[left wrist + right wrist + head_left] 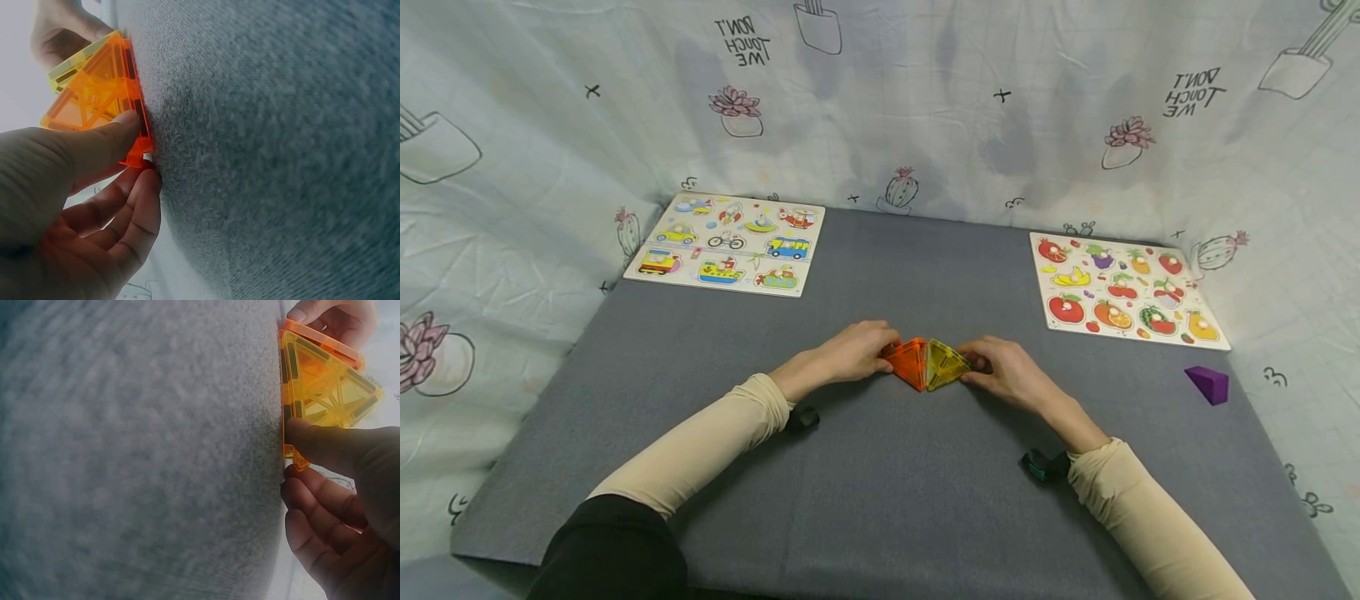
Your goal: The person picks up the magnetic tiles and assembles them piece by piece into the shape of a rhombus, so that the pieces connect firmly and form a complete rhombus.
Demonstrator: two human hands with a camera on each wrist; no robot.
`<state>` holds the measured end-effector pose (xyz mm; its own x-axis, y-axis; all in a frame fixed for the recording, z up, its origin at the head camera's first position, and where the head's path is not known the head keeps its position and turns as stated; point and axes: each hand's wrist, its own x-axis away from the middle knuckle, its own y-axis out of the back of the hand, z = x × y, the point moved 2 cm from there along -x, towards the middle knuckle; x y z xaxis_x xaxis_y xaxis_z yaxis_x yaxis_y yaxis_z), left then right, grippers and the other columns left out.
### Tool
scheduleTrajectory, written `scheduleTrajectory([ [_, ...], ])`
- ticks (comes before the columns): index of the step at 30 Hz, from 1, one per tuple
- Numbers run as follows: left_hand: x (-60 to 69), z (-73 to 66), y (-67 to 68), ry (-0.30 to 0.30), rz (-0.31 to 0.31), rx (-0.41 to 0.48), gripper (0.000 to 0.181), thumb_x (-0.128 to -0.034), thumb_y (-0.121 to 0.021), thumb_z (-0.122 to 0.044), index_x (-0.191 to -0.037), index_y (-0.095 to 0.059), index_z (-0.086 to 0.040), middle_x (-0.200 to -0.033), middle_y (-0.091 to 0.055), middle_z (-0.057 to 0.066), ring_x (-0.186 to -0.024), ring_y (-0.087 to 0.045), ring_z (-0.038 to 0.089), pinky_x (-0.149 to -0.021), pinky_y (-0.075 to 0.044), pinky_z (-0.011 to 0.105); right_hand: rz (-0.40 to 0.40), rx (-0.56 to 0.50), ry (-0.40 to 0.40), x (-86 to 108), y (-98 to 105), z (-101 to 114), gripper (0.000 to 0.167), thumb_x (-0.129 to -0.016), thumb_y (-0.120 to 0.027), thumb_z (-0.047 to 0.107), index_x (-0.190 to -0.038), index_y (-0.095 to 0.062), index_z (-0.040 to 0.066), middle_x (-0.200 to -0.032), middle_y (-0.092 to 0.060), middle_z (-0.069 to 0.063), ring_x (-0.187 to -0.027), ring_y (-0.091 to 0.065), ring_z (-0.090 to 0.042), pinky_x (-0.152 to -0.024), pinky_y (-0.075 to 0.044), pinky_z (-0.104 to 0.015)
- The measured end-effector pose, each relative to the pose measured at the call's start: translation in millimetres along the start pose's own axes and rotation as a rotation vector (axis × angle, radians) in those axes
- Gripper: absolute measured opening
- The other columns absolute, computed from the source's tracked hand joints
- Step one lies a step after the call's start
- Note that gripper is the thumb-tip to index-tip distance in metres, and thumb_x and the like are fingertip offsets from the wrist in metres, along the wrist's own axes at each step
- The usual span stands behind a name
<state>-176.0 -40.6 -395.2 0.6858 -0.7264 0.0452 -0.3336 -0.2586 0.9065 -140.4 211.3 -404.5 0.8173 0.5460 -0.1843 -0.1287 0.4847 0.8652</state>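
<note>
Two see-through triangular magnetic tiles stand side by side at the middle of the table, an orange one (910, 363) on the left and a yellow one (944, 365) on the right. My left hand (854, 352) pinches the outer corner of the orange tile between thumb and fingers. On the other side, my right hand (1009, 372) pinches the yellow tile's outer corner. In the left wrist view the orange tile (94, 94) rests its lower edge on the cloth. The right wrist view shows the yellow tile (325, 387) leaning close to the orange one.
A vehicle puzzle board (730, 244) lies at the back left. At the back right is a fruit puzzle board (1127, 290), with a purple wedge block (1210, 385) in front of it. Printed curtains (925, 100) hang around the grey tabletop (880, 500).
</note>
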Motion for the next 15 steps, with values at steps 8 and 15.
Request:
scheduleTrajectory([
  [8,-0.6,0.1,2.0,0.002,-0.002,0.003,0.032,-0.0877,-0.074,-0.018,-0.116,-0.066,-0.005,-0.106,-0.066,0.01,-0.095,-0.063,0.02,-0.08,-0.054,0.033,-0.037,-0.005,0.033,0.5,1,0,0.033,-0.079,-0.08,0.01,-0.111,-0.071,0.006,-0.089,-0.068,-0.005,-0.079,-0.06,-0.016,-0.068,-0.049,-0.03],
  [15,0.0,-4.2,11.7,-0.001,-0.038,0.073,0.031,-0.0895,-0.071,-0.015,-0.118,-0.066,-0.005,-0.106,-0.066,0.01,-0.094,-0.064,0.021,-0.081,-0.054,0.032,-0.101,-0.025,0.037,-1.1,6,3,0.032,-0.078,-0.081,0.009,-0.109,-0.072,0.008,-0.088,-0.067,-0.003,-0.079,-0.058,-0.014,-0.068,-0.048,-0.029],
])
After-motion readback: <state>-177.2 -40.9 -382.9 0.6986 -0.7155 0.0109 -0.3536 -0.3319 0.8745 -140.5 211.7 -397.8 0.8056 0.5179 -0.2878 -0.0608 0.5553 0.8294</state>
